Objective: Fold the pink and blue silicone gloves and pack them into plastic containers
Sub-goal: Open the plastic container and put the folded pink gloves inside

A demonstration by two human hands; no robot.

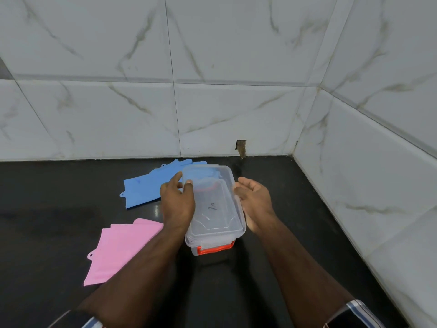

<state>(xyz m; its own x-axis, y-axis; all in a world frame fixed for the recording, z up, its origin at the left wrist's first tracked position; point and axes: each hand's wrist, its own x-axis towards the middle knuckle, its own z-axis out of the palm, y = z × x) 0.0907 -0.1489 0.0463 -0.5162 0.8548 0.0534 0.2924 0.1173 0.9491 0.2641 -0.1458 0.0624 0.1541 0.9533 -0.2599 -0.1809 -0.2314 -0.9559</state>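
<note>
Clear rectangular plastic container (214,209) with orange latch; contents indiscernible. Left hand (177,204) pinches its far-left rim; right hand (254,202), fingers relaxed, cups its right side.

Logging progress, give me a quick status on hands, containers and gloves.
Left hand grips the clear containers at the far rim; right hand open beside them. Blue gloves and pink gloves unpacked on counter. Nothing blocking.
</note>
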